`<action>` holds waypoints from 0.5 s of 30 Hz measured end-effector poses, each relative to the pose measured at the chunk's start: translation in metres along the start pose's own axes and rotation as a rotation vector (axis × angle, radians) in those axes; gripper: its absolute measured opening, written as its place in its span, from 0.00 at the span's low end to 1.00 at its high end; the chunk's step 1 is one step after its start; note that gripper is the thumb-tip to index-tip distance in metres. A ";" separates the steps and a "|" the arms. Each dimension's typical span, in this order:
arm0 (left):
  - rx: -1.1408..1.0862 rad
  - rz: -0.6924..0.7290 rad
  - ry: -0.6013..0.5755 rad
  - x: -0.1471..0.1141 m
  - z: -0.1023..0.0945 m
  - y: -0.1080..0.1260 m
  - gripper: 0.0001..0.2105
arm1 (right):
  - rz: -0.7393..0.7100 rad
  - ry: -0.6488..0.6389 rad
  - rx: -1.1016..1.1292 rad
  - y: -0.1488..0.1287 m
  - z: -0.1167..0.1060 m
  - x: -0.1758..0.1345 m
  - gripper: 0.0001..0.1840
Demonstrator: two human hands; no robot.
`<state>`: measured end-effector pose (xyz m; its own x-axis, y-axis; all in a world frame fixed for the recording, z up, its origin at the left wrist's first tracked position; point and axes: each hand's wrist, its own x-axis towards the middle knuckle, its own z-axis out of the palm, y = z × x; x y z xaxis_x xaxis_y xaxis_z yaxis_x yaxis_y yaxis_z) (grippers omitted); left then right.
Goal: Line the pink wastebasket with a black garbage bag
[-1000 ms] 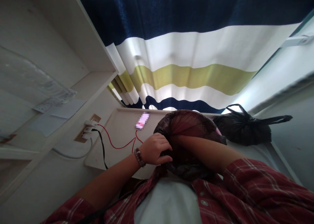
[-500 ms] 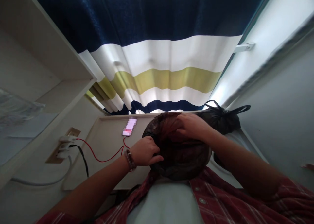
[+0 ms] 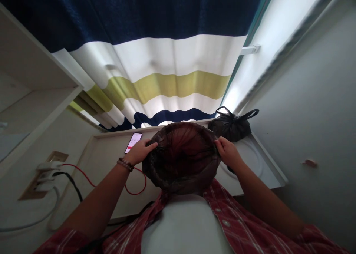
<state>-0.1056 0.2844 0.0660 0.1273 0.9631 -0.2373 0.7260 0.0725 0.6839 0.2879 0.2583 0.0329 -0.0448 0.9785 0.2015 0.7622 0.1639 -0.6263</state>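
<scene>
A round bin lined with a dark, see-through plastic bag point(image 3: 180, 176) stands close in front of my body, its mouth facing up. On its left rim, my left hand point(image 3: 140, 150) pinches the edge of the bag with the thumb on top. Across from it, my right hand point(image 3: 228, 152) is closed on the bag's edge at the right rim. The liner is spread around the mouth, and its inside looks reddish brown. Most of the bin itself is hidden by the bag.
A tied black plastic bag point(image 3: 230, 126) sits behind my right hand. A phone point(image 3: 133, 142) lies at the back left of the white table point(image 3: 108, 154), by a red cable point(image 3: 136, 193). Plugs fill a wall socket point(image 3: 46, 176) at left. A striped curtain point(image 3: 172, 87) hangs behind.
My right hand has moved out of the bag's mouth to its right rim. My left hand has shifted up along the left rim. The view has swung right.
</scene>
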 end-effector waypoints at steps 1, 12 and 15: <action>0.105 -0.013 0.048 0.000 0.000 0.001 0.26 | 0.018 0.003 0.036 0.007 0.005 -0.001 0.19; 0.085 -0.029 0.176 -0.011 0.000 -0.008 0.29 | 0.017 0.297 0.257 0.009 0.002 -0.002 0.14; -0.090 -0.122 0.094 -0.018 0.006 -0.017 0.29 | -0.176 0.364 0.123 -0.038 -0.025 0.011 0.16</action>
<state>-0.1159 0.2644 0.0540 -0.0249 0.9654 -0.2595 0.6683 0.2091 0.7139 0.2749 0.2597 0.0781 0.0802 0.8294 0.5528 0.6796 0.3602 -0.6391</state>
